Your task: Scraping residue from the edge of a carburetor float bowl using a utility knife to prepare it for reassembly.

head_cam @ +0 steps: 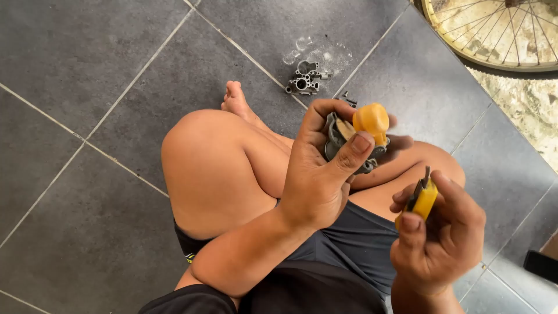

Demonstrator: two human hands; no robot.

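Head view: left hand grips metal part with yellow float.

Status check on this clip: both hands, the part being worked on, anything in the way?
Left hand grip shut on grey metal part with yellow float. Right hand grip shut on yellow-handled tool. Another metal body on floor tiles, apart. Nothing between the hands.

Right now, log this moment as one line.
left hand: holds metal part with yellow float | right hand: holds yellow tool | floor: metal body
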